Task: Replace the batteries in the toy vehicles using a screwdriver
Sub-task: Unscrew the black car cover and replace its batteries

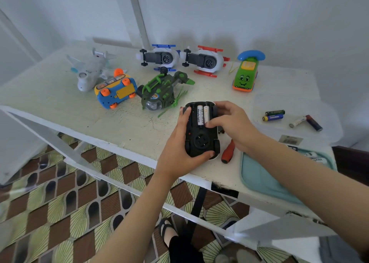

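A black toy car [201, 141] lies upside down near the table's front edge, its battery bay open with two white batteries [202, 116] inside. My left hand [179, 149] grips the car from the left and below. The fingers of my right hand [231, 123] press on the near end of the right battery. A red-handled screwdriver [227, 153] lies just right of the car, partly under my right wrist. Loose batteries [273, 116] and two more batteries [306, 122] lie further right on the table.
Other toys stand behind: a white plane [89, 73], a blue-orange car [115, 91], a green helicopter [161, 91], two white vehicles [159, 58] on their sides, a green phone car [245, 77]. A teal mat [265, 183] lies at the front right. The white table [60, 99] ends just below the car.
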Demonstrator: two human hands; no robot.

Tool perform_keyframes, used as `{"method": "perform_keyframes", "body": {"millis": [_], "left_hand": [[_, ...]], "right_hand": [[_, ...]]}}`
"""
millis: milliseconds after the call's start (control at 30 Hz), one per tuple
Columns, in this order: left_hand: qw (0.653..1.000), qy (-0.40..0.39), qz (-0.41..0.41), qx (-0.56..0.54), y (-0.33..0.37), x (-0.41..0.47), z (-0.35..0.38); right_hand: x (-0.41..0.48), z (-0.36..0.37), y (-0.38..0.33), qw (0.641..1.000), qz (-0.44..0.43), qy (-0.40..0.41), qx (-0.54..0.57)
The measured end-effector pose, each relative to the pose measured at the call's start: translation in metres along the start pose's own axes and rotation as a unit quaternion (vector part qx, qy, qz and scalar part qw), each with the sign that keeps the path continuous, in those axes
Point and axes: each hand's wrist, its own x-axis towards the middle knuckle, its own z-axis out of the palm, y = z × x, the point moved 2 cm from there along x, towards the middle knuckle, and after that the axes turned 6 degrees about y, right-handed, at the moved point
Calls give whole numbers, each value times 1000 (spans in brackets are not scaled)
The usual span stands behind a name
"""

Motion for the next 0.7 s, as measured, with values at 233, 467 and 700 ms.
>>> {"method": "perform_keyframes", "body": {"millis": [233, 467, 700], "left_hand": [[1000, 2, 1, 0, -1, 0, 1], [1000, 5, -10, -2, -1, -1, 1], [1000, 4, -13, 3, -2, -1, 2]], "right_hand": [[-5, -17, -18, 982, -32, -73, -172], [-31, -59, -40, 891, -150, -82, -420], [-55, -72, -12, 713, -168, -104, -673]]}}
